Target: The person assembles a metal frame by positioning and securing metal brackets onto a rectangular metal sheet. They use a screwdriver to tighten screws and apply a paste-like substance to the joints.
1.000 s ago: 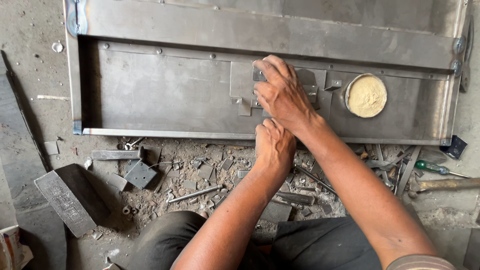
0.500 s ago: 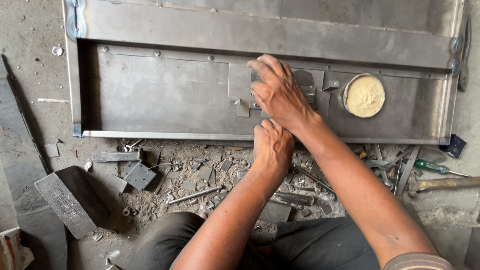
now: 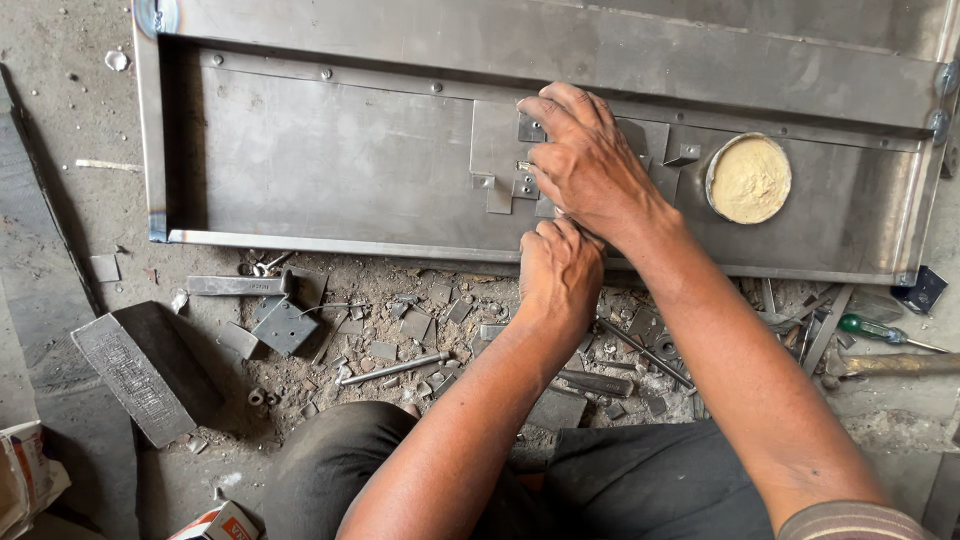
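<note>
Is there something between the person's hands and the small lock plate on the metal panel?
No, nothing visible. The right hand lies directly on the lock plate, and the left hand touches the panel edge just below.

door panel [image 3: 330,160]: dull grey metal | floor [image 3: 70,140]: rough, dusty concrete

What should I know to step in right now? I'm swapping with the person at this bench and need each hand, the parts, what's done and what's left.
Right hand: spread over the lock plate on the steel door panel, fingertips on its small fittings.
Left hand: curled at the panel's lower edge; what it holds is hidden.
Round tin of yellowish paste sits inside the panel. Green-handled screwdriver lies on the floor to the right.
Done: plate in position. Left: fixing not visibly finished.
</note>
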